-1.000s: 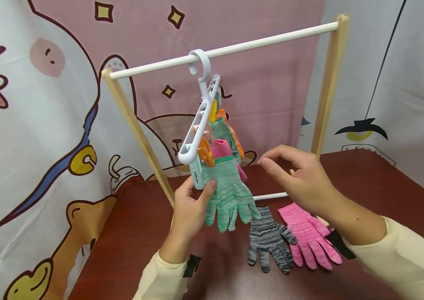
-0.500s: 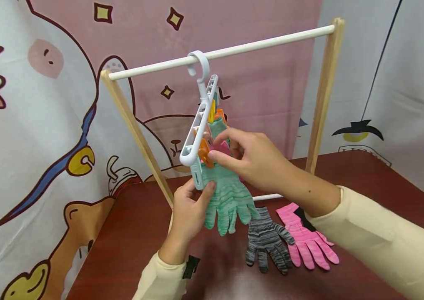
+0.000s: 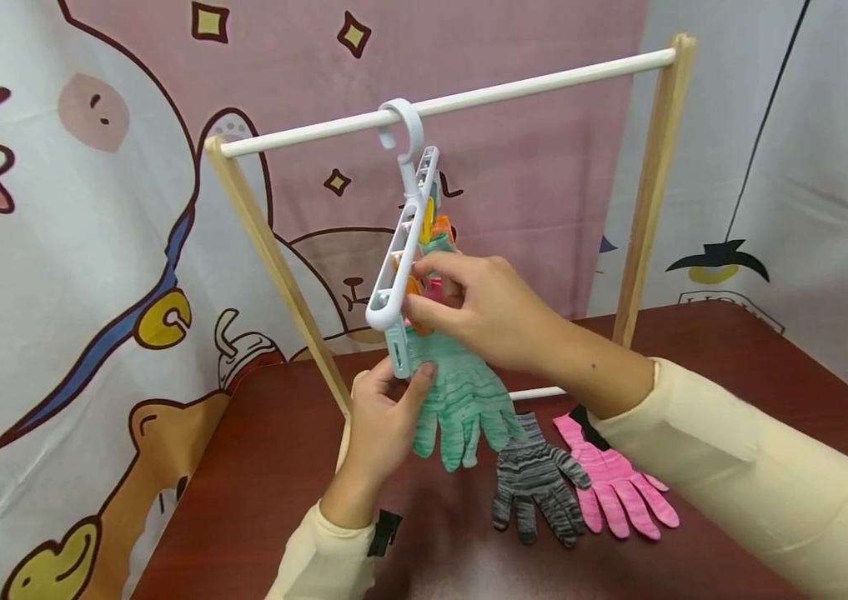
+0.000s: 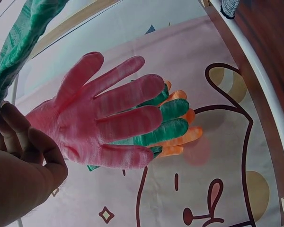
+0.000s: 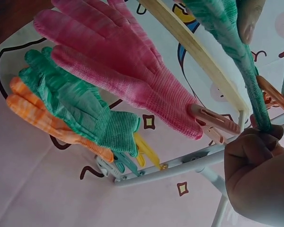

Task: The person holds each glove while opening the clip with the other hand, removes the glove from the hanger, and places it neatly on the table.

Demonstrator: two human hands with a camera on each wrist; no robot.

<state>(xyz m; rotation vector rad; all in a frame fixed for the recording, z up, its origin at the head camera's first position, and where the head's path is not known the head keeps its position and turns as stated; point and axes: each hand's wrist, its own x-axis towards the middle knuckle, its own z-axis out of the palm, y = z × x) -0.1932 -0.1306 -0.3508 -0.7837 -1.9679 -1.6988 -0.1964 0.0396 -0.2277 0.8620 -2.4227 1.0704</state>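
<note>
Here, pinches the green glove [image 3: 461,396] in the left fingers [image 3: 376,379], just below the right fingers [image 3: 449,267], curled on the orange clip [image 3: 413,287]; can't read cut-off backdrop lettering [image 3: 724,297].

So you're facing a pink cartoon backdrop [image 3: 536,192] with yellow stars [image 3: 354,34] dotting it, and a big white animal [image 3: 41,250] is filling the left side, wearing a gold bell [image 3: 163,319]. Over on the right you're getting a pale panel [image 3: 836,150] with a thin dark line running down. A reddish-brown table [image 3: 791,400] is spreading across the bottom, kinda shining lower middle.
</note>
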